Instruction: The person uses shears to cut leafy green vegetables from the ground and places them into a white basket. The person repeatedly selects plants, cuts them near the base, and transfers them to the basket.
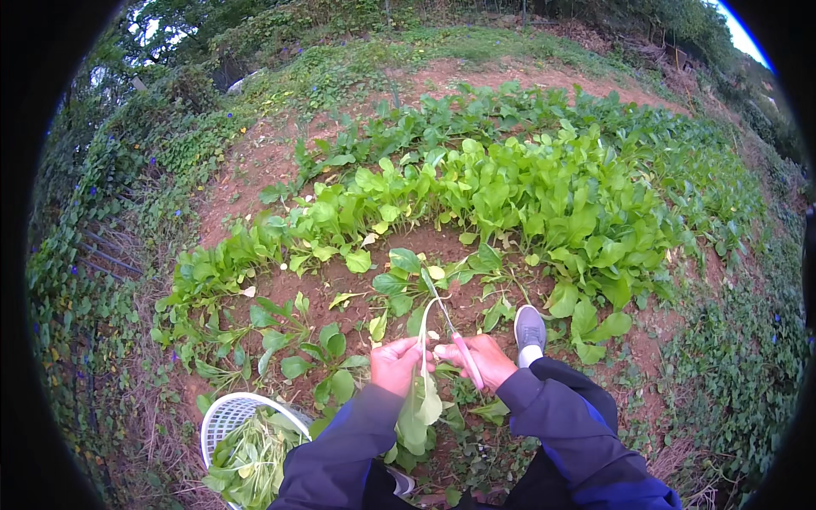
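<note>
Between the fingers of my left hand (396, 365) is a leafy green plant (417, 414), held by its pale stems. Its leaves hang below the hand, and a curved whitish stem end (431, 307) rises above it. My right hand (488, 362) grips scissors (468, 361) with pink handles. Their metal blades point up and away from me, beside the curved stem. Whether the blades touch the stem I cannot tell. Below and left of my left arm stands a white plastic lattice basket (220, 415), holding a heap of picked greens (255, 456).
A dense band of light green leafy plants (510, 191) crosses the bed ahead. Darker leafy plants (408, 127) grow behind it. Single plants (331, 357) stand in reddish soil (338, 277) nearer me. My shoe (530, 326) rests by the right-hand plants. Flowering vines (127, 287) cover the left side.
</note>
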`<state>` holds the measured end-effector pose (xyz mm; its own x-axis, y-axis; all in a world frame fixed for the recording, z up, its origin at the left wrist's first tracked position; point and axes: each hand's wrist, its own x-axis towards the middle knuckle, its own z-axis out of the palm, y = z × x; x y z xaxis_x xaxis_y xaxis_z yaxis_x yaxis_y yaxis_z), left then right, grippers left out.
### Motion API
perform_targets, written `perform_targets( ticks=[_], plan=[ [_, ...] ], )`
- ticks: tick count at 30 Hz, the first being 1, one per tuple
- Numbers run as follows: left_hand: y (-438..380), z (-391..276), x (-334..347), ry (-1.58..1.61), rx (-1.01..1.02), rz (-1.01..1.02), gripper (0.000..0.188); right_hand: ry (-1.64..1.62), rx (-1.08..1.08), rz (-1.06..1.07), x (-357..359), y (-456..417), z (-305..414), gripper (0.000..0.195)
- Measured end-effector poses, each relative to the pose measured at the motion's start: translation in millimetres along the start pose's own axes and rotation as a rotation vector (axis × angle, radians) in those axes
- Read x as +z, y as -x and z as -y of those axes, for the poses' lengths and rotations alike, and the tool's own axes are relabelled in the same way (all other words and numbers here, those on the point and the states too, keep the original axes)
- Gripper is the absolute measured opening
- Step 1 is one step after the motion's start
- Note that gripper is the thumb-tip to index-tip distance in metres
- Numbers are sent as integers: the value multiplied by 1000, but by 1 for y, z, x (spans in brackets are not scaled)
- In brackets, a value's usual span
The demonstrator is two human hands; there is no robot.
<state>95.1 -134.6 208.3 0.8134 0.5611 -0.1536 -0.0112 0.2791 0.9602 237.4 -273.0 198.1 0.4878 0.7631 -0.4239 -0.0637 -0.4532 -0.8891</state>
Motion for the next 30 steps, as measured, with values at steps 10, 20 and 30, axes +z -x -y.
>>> perform_targets(
  ticks=[10,20,30],
  plan=[
    [0,7,4,-17,8,53,22,84,3,-39,-4,9,15,54],
    [-12,19,-3,-23,-21,-20,22,11,24,-164,0,11,17,42],
    [58,-91,-165,-580,709,-729,19,-474,7,-300,-7,18,31,27]
  ],
)
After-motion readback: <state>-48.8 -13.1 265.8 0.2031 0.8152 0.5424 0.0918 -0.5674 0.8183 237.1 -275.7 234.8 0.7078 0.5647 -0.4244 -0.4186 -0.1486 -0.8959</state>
